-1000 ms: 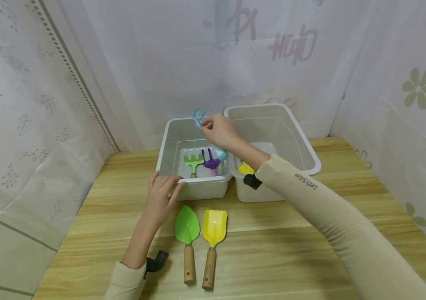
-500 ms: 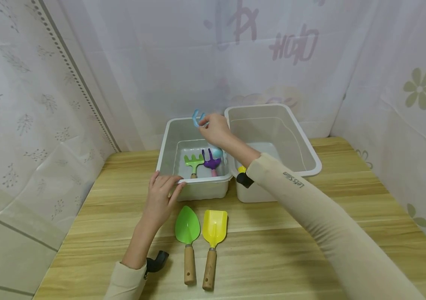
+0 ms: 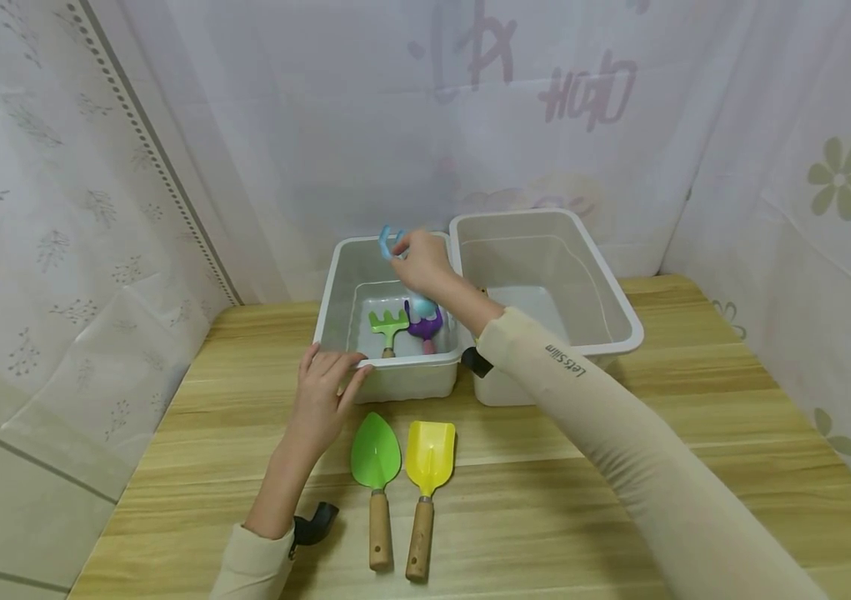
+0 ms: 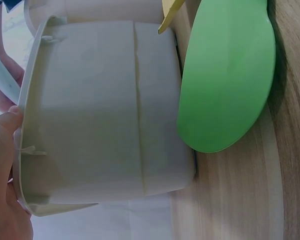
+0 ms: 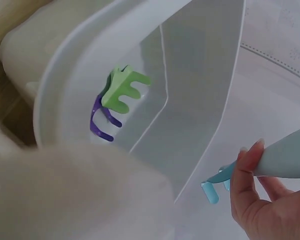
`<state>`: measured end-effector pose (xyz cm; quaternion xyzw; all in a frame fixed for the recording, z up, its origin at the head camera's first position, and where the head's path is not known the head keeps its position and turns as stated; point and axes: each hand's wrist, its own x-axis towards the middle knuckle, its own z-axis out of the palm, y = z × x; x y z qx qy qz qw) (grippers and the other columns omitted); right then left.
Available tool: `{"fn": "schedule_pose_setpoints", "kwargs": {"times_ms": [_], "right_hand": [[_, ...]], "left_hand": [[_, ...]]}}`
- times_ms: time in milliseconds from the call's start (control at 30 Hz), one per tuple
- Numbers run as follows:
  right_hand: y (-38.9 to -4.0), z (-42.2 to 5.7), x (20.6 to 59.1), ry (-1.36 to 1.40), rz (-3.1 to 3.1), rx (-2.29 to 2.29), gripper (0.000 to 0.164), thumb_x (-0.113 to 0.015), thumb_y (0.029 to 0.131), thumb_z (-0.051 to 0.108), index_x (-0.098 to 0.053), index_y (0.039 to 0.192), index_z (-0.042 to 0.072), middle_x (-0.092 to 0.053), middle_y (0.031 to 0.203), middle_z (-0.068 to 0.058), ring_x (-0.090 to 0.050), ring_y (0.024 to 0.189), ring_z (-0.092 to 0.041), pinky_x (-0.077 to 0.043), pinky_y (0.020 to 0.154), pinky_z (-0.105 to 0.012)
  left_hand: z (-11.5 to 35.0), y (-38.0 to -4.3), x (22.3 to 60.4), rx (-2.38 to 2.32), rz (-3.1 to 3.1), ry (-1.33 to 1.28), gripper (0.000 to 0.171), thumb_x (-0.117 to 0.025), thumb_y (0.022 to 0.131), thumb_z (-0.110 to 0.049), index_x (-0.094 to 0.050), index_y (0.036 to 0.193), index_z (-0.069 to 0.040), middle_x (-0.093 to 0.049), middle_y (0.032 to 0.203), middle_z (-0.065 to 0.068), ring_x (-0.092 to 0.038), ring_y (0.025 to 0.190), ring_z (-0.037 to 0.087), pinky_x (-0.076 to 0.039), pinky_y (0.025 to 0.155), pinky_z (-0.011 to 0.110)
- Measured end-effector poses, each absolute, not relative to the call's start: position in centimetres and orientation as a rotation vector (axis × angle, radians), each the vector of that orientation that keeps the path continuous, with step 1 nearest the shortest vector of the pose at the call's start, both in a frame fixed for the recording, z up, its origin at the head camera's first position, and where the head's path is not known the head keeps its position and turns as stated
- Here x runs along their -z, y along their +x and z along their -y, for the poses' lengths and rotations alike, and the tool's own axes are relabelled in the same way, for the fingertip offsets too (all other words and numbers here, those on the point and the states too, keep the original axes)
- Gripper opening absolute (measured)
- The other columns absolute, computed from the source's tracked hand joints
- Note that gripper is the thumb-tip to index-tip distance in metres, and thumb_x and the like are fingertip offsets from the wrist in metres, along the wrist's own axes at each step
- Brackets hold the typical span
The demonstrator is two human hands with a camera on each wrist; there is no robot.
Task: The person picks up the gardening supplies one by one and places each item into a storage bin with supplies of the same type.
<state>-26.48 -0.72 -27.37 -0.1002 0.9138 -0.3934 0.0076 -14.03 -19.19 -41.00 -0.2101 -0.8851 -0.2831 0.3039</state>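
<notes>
My right hand holds a light blue hand rake above the back of the left bin, tines up. The rake's handle end overlaps a purple hand fork with a pink handle, which lies in that bin. Beside the fork lies a green hand rake. My left hand grips the front rim of the same bin, near its left corner. In the right wrist view, fingers pinch the blue rake near its neck.
A second, taller bin stands to the right, its front left part hidden by my right arm. On the wooden table, a green trowel and a yellow shovel lie side by side before the bins. Curtains surround the table.
My right hand has drifted left with the blue rake, and its handle end now overlaps the purple fork. The left hand keeps its place on the rim.
</notes>
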Motion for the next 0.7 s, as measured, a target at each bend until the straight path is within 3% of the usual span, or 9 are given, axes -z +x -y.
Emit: {"fn": "schedule_pose_setpoints", "kwargs": {"times_ms": [100,200,333,533,700], "right_hand": [[-26.50,0.80,27.43,-0.297,-2.866,1.229,0.030,-0.060,0.107,0.016,-0.072,0.132,0.005,-0.061,0.153,-0.014,-0.046,0.060,-0.005,-0.038,0.054,-0.016],[-26.49,0.84,27.51,-0.285,-2.864,1.215,0.032,-0.058,0.107,0.015,-0.070,0.134,0.004,-0.073,0.132,-0.018,-0.040,0.052,-0.005,-0.035,0.050,-0.016],[-26.48,0.76,27.57,-0.286,-2.845,1.146,0.037,-0.058,0.108,0.018,-0.066,0.141,0.004,-0.076,0.109,-0.016,-0.038,0.048,-0.004,-0.035,0.050,-0.017],[-26.43,0.62,27.30,-0.308,-2.813,1.111,0.041,-0.057,0.109,0.021,-0.061,0.146,0.004,-0.068,0.143,-0.013,-0.038,0.051,-0.005,-0.036,0.054,-0.018],[-26.20,0.47,27.09,-0.320,-2.815,1.099,0.041,-0.059,0.109,0.022,-0.061,0.146,0.005,-0.068,0.144,-0.013,-0.040,0.050,-0.004,-0.036,0.052,-0.017]], "left_hand": [[19.17,-14.03,41.01,0.749,2.348,-0.554,0.015,-0.075,0.097,-0.013,-0.074,0.106,-0.001,-0.079,0.102,0.016,-0.068,0.102,0.037,-0.032,0.122,0.067],[19.18,-14.02,41.02,0.746,2.347,-0.555,0.015,-0.075,0.097,-0.013,-0.074,0.106,-0.001,-0.079,0.102,0.016,-0.068,0.101,0.037,-0.032,0.122,0.067],[19.18,-14.02,41.03,0.748,2.345,-0.561,0.016,-0.075,0.097,-0.013,-0.074,0.107,0.000,-0.078,0.102,0.016,-0.068,0.101,0.037,-0.032,0.122,0.066],[19.20,-14.02,40.97,0.762,2.347,-0.559,0.016,-0.075,0.097,-0.012,-0.074,0.107,0.000,-0.078,0.102,0.016,-0.068,0.103,0.038,-0.031,0.122,0.067],[19.20,-14.03,40.92,0.770,2.348,-0.555,0.015,-0.075,0.097,-0.012,-0.074,0.107,0.000,-0.078,0.103,0.017,-0.067,0.103,0.038,-0.032,0.122,0.067]]}}
